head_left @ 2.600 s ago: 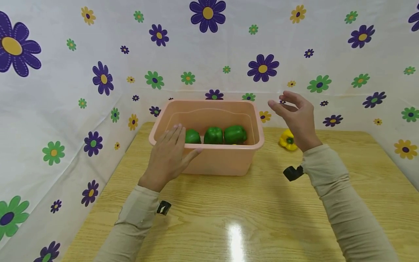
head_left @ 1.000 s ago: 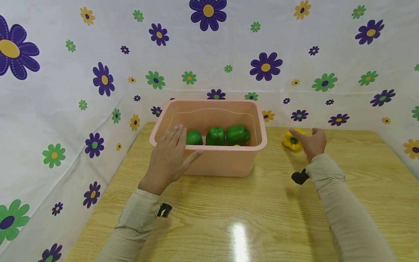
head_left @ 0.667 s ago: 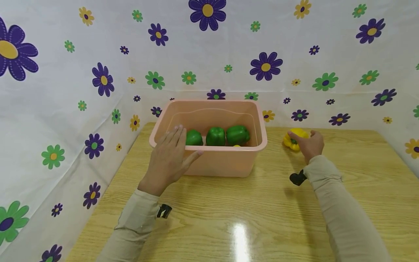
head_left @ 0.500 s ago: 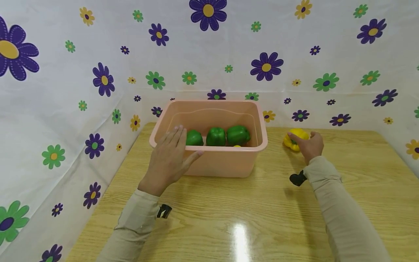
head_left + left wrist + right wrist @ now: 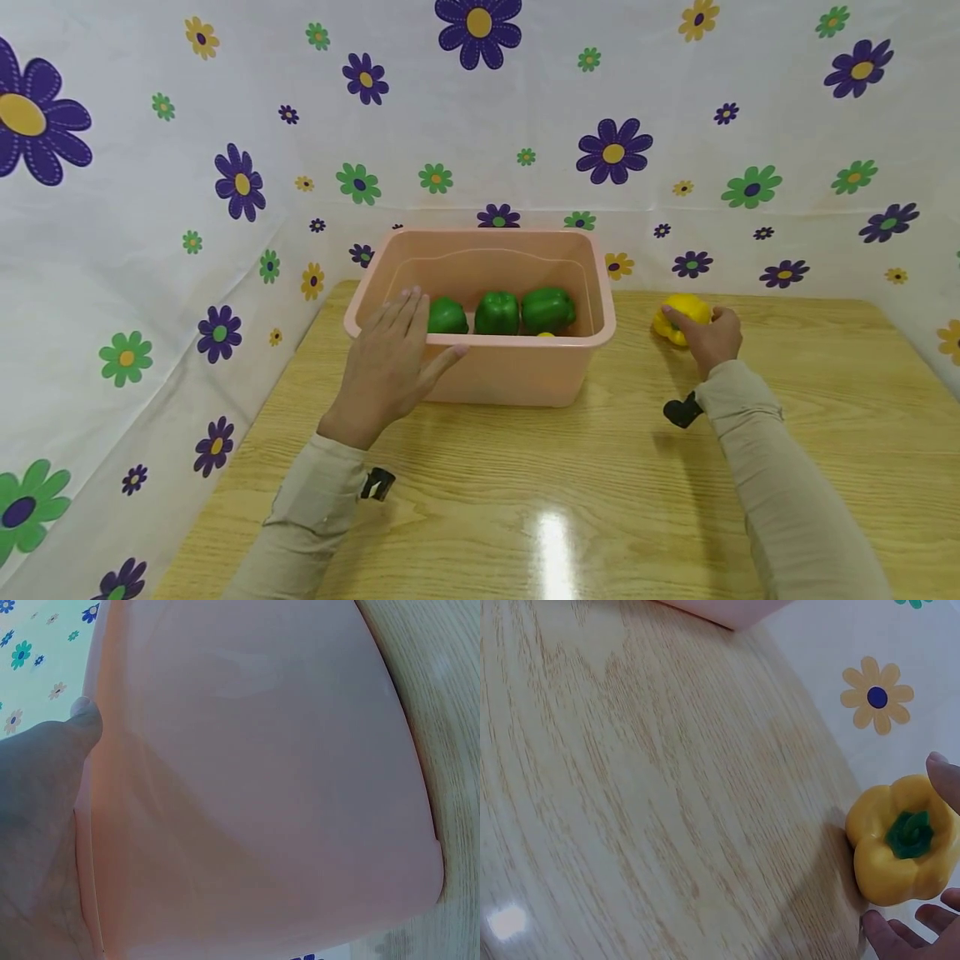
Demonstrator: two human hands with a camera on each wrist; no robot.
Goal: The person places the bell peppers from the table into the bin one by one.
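Observation:
A pink plastic tub (image 5: pixel 502 371) stands on the table, with green bell peppers (image 5: pixel 497 314) inside and a sliver of something yellow (image 5: pixel 546 335) just above its front rim. My left hand (image 5: pixel 382 367) rests on the tub's front left rim, fingers straight and reaching inward; its thumb (image 5: pixel 88 720) lies along the rim. Right of the tub, a yellow bell pepper (image 5: pixel 889 855) lies on the table, green stem showing. My right hand (image 5: pixel 716 337) curls round this pepper, thumb on one side and fingertips (image 5: pixel 881 930) on the other. Contact at the fingertips is hard to make out.
The wooden table (image 5: pixel 480 483) reaches back to a white flower-printed cloth (image 5: pixel 450 108) hanging behind and on the left. Black wrist mounts (image 5: pixel 681 410) stick out from both sleeves.
My right hand has come down from above the table and right to the yellow bell pepper, closing round it. The left hand stays on the tub rim. The view has shifted slightly.

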